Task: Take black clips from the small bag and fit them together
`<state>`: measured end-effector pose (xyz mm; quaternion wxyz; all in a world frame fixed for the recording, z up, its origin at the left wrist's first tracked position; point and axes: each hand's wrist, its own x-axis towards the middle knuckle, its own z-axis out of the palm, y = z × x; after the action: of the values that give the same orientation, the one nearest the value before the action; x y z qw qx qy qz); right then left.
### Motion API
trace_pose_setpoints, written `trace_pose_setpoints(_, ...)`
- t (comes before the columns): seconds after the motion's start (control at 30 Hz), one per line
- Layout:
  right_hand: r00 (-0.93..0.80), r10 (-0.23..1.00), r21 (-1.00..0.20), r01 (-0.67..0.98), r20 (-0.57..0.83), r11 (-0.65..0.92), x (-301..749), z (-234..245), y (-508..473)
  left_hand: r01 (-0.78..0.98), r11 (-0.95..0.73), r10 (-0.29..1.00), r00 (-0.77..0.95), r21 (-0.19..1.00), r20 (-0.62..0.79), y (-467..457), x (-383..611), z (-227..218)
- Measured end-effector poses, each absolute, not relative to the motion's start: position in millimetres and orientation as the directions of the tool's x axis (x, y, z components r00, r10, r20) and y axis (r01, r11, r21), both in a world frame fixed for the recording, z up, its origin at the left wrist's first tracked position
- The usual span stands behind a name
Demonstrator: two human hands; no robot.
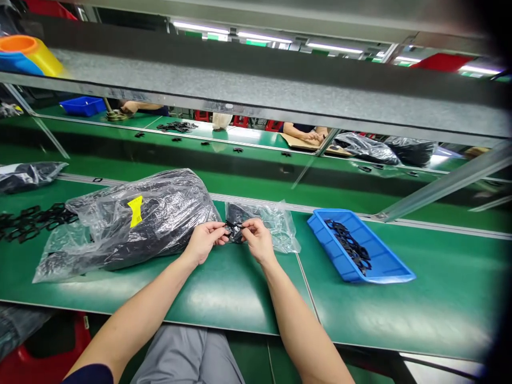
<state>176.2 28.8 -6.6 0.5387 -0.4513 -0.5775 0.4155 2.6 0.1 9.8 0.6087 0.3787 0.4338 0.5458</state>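
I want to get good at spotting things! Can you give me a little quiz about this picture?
1. True or false: the blue tray is empty.
2. What colour is the label on the big plastic bag? A red, B yellow, C white.
3. Fill in: the part pinched between the left hand and the right hand is ____ in colour.
Key: 1 false; 2 B; 3 black.
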Motion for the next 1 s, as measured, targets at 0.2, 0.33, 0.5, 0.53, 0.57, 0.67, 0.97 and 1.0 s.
trace_pose_setpoints(0.2,-0.049,0.977,-0.979,-0.020,0.205,0.204,177,0,26,-0.244,-0.001,0.997,-0.077,0.970,-0.018,1,1,9)
trace_pose_setpoints(0.33,-0.100,0.963,-0.967,-0.079,0.251,0.244,177,2,23,-0.217,-0.075,0.992,-0.114,0.973,0.051,3,2,2)
trace_pose_setpoints(0.5,-0.244,0.963,-0.993,-0.052,0.112,0.103,170,-1,18,-0.261,-0.041,0.998,-0.061,0.965,0.026,1,5,1)
trace_pose_setpoints(0.53,-0.238,0.967,-0.996,-0.044,0.092,0.084,169,-1,17,-0.271,-0.022,0.999,-0.050,0.962,0.009,0,5,2)
trace_pose_setpoints(0.57,-0.226,0.971,-0.997,-0.035,0.078,0.072,167,-1,17,-0.276,-0.004,0.999,-0.038,0.961,-0.007,0,5,3)
trace_pose_setpoints(0.67,-0.183,0.980,-0.997,-0.019,0.073,0.070,164,-2,16,-0.270,0.032,0.999,-0.009,0.962,-0.036,-1,5,7)
trace_pose_setpoints(0.97,-0.158,0.978,-0.982,0.108,0.137,0.155,166,-4,15,-0.228,0.042,0.999,0.020,0.973,-0.038,-3,7,8)
trace_pose_setpoints(1.0,-0.153,0.975,-0.974,0.134,0.161,0.182,166,-5,14,-0.225,0.040,0.999,0.030,0.974,-0.035,-3,7,7)
